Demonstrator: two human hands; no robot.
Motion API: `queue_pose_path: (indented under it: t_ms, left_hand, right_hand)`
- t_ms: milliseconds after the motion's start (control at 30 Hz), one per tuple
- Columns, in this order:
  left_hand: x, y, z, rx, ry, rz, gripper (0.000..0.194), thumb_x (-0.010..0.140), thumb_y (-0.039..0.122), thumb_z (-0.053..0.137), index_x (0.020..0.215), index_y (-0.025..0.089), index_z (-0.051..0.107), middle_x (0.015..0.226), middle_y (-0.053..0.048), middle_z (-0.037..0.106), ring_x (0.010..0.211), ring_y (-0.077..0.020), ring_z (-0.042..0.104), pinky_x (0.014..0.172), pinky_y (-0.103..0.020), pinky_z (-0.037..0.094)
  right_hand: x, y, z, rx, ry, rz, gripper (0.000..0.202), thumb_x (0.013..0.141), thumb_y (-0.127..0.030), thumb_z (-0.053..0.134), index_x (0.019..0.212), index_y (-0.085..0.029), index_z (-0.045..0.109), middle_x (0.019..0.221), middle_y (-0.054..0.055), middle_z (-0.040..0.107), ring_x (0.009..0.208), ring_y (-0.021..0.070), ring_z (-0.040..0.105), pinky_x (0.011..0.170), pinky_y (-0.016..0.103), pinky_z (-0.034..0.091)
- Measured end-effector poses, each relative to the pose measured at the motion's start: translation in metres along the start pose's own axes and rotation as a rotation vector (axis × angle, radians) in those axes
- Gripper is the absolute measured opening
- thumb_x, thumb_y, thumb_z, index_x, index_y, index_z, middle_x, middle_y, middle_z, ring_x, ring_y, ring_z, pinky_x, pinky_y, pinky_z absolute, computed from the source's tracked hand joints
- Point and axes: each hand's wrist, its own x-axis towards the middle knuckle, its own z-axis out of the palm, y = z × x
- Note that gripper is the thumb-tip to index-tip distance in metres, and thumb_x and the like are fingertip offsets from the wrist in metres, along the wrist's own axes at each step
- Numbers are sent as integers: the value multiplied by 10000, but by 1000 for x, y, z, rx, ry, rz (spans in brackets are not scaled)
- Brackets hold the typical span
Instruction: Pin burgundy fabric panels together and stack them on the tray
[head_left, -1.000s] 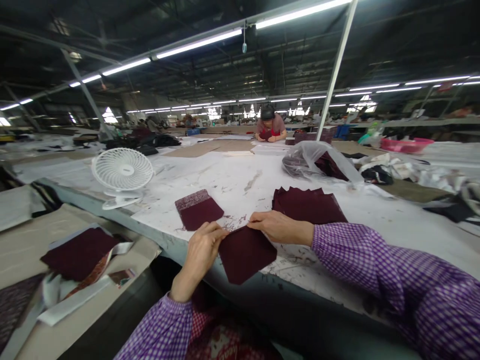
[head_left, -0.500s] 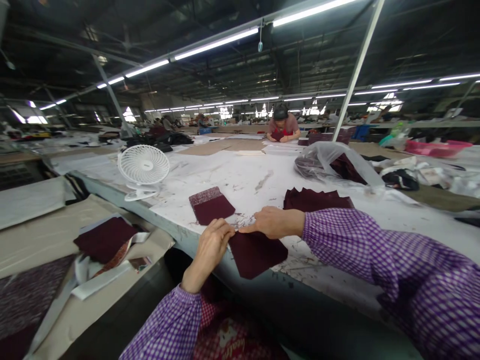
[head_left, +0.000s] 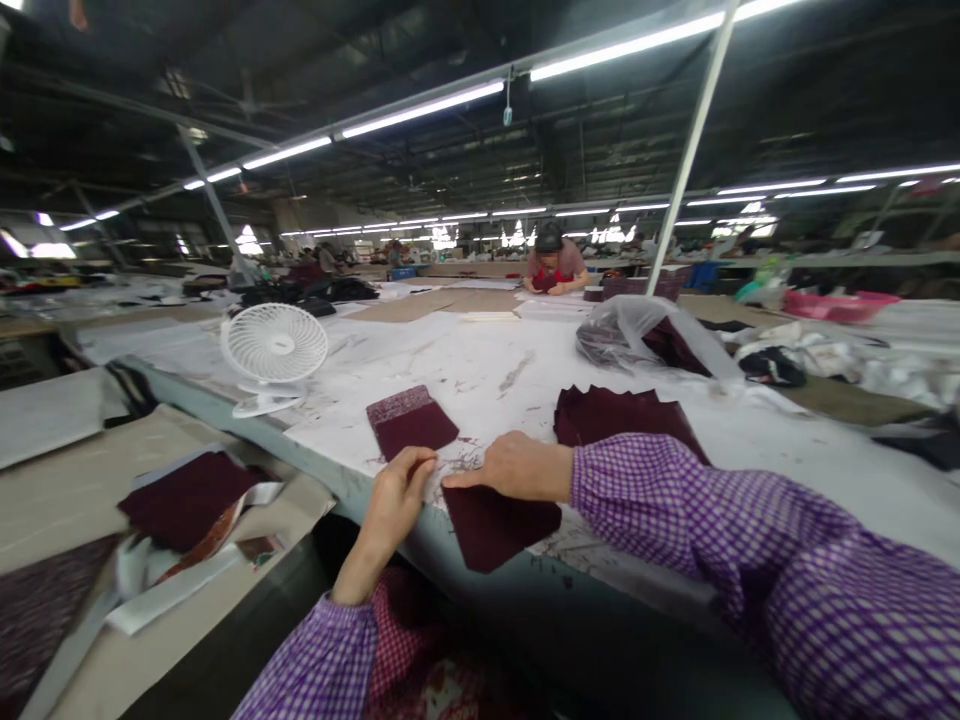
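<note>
The small cloth (head_left: 501,535) is dark wine red and plain, with straight sides and cut-off corners at the bottom. It lies at the near edge of the white-topped table (head_left: 420,350), and its lower part hangs over the side. The person's right hand (head_left: 521,468) covers much of its top edge. One finger points straight along that edge and touches it; the other fingers curl under, and whether they grip anything cannot be told. The left hand (head_left: 394,500) is just beside the cloth's left corner, thumb and finger close together, but whether they pinch something is too hard to see. A two-tone piece (head_left: 411,420) lies just behind. The right sleeve (head_left: 660,490) hides part of a dark red pile (head_left: 622,415). Farther back are a white fan (head_left: 276,343) and a clear bag (head_left: 611,335).
</note>
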Motion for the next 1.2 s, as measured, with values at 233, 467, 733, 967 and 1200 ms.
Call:
queue_pose_path:
  t_ms: [233,467,733,967,1200]
  left_hand:
    - [-23,11,29,122,81,202,380,885,422,445,1186,196,502,1169,-111,570,1010,-245,594,896,-414,487]
    - [-24,-10,33,196,-4,232,346,875,466,468,1117,227,532,1072,-83,624,947,-246,617,847,-411,521]
    - [-10,0,27,333,-38,393,200,867,356,526,849,239,686,1077,-66,636,1015,-254,558,858,-416,467]
    - [14,22,25,446,-182,402,206,896,301,496,892,261,698,998,-28,690,912,-225,575,806,-411,400]
    - [37,83,75,475,-255,576,357,905,188,430,1238,236,551,1277,-61,595,1025,-254,511,809,-408,384]
  right_hand:
    - [-12,-23,14,-72,89,117,438,964,-210,323,1389,-234,423,743,59,697,655,214,636,524,301,375]
    - [-47,28,3,247,179,201,348,901,-294,531,1240,-236,584,928,51,714,804,185,647,655,257,429]
    - [-99,111,16,131,231,586,286,876,-209,557,1147,-209,650,1094,94,596,901,178,600,735,262,419]
    - [-92,124,39,215,322,553,174,849,-165,561,976,-175,679,1093,80,563,858,154,589,760,277,438]
    - [-107,137,41,1011,488,457,187,800,-217,544,947,-124,614,876,61,637,690,111,574,624,241,466]
